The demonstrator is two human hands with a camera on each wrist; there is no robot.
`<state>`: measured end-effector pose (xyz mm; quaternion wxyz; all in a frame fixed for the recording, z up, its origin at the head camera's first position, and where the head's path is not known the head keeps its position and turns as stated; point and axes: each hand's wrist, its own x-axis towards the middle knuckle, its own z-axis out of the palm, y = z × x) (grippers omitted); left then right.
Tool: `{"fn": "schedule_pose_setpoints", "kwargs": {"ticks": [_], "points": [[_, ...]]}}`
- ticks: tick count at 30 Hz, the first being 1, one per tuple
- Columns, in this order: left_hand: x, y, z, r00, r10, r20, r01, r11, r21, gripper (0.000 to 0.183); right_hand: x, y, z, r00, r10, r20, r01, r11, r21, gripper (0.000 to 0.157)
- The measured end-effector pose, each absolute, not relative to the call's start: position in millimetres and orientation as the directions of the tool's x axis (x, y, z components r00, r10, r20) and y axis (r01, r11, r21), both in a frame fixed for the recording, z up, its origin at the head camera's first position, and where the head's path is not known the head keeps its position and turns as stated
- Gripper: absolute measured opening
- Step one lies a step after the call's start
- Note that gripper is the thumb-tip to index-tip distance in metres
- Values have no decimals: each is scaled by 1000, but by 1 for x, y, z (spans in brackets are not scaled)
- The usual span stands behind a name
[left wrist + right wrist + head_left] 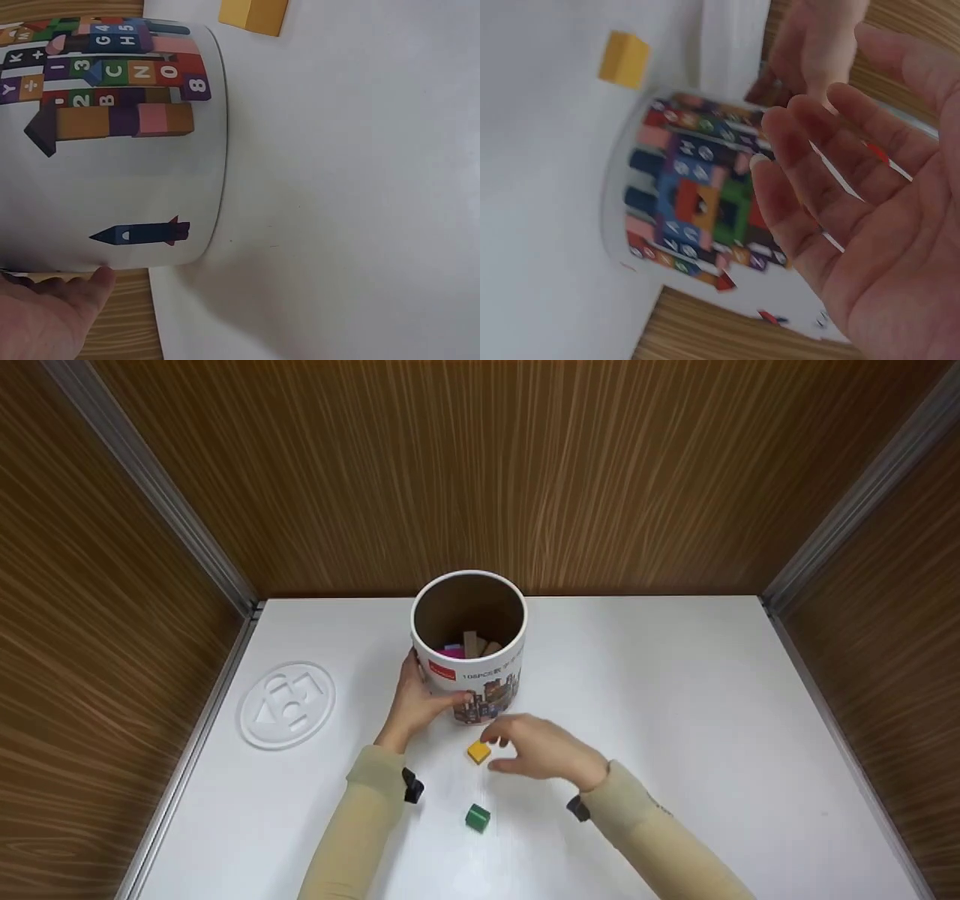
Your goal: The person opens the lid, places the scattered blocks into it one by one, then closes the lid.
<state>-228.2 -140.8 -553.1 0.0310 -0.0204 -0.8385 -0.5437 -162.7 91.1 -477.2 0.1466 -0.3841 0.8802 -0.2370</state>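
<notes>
A tall white round tub (487,690) printed with block pictures stands near the back of the table, several wooden blocks (470,645) inside it. My left hand (420,697) grips its left side, thumb across the front; in the left wrist view part of that hand (52,315) shows at the tub's side. In front of the tub lies a yellow block (478,751). Just right of that block hovers my right hand (544,746), fingers loosely bent and holding nothing. The right wrist view has its palm (900,247) bare and fingers spread. Nearer to me lies a green block (478,817).
At the left of the white table (675,697) lies a white oval plate (287,705) with raised shape outlines and recesses. Wood-grain panels (480,472) wall in the back and both sides.
</notes>
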Motion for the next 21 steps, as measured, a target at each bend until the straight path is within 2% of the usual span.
{"fn": "schedule_pose_setpoints", "kwargs": {"ticks": [6, 10, 17, 21], "points": [[-232, -141, -559, -996, 14, 83, 83, 377, 923, 139, -148, 78, -500, -585, -776, -235, -587, 605, -538, 42], [-233, -141, -560, -996, 29, 80, 85, 368, 926, 137, -140, 68, -515, -532, -793, -296, -623, 603, -498, 48], [-234, -140, -561, -997, 31, 67, 74, 384, 920, 136, -133, 57, -532, -538, -756, -374, -671, 652, -353, 58], [-233, -141, -562, -999, 25, 24, 32, 390, 920, 137, -132, 54, -537, -515, -746, -423, -666, 658, -350, 61]]}}
